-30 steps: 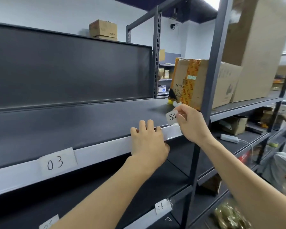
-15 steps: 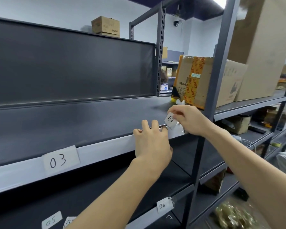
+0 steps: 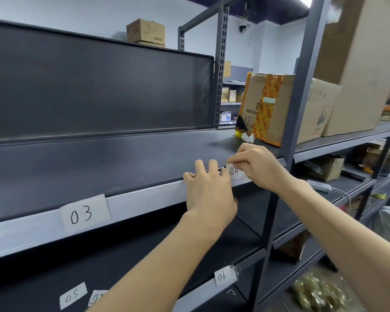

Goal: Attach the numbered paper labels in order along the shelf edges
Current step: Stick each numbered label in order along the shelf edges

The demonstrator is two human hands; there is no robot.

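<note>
- Nearest, on the pale edge strip of the lower shelf (image 3: 203,293), sit three paper labels: "05" (image 3: 73,295) at the left, a second slip (image 3: 97,297) just beside it with most of its writing hidden by the left forearm, and "06" (image 3: 225,276) further right.
- Above that, the white edge strip of the middle shelf (image 3: 144,195) carries the label "03" (image 3: 85,213), stuck flat on its left part.
- The left hand (image 3: 208,192) rests on that same strip, well to the right of "03" — fingers (image 3: 199,166) hooked over the top edge onto the dark shelf board, the grip closed on the strip itself rather than on any paper.
- Just beside it, the right hand (image 3: 260,167) pinches the label "04" (image 3: 234,172) by its upper edge between thumb and fingertips, a narrow grip; the paper lies against the strip, touching the left hand's index finger.
- Beyond the hands, a crumpled bit of white paper (image 3: 248,138) lies on the shelf board by the corner of a cardboard box with orange tape (image 3: 266,109).
- Behind the grey upright post (image 3: 300,86) stand larger plain cartons (image 3: 358,64).
- Farthest off, a small carton (image 3: 145,32) sits on top of the rack — near a ceiling camera (image 3: 243,27).
</note>
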